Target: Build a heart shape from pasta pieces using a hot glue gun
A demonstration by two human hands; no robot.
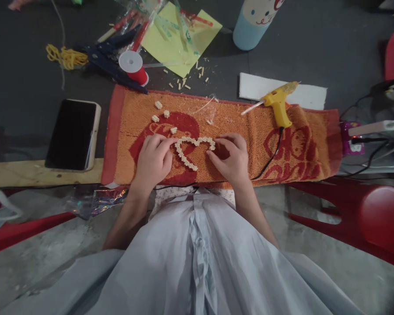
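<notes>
A partial heart outline made of small cream pieces (pixel 187 151) lies on an orange and red towel (pixel 236 127). My left hand (pixel 154 159) rests on the towel with its fingertips touching the outline's upper left curve. My right hand (pixel 231 157) pinches the outline's upper right end. A few loose cream pieces (pixel 162 113) sit on the towel just above my left hand. A yellow glue gun (pixel 278 104) lies at the towel's far edge, to the right of my hands, its black cord running back toward me.
A black phone (pixel 72 133) lies left of the towel on a wooden plank (pixel 36 173). Behind are a red-and-white spool (pixel 134 66), yellow paper (pixel 180 39), dark pliers (pixel 110 59), yellow string (pixel 64 56), a blue cylinder (pixel 254 22) and a white foam strip (pixel 310 94). Red chair (pixel 377 218) at right.
</notes>
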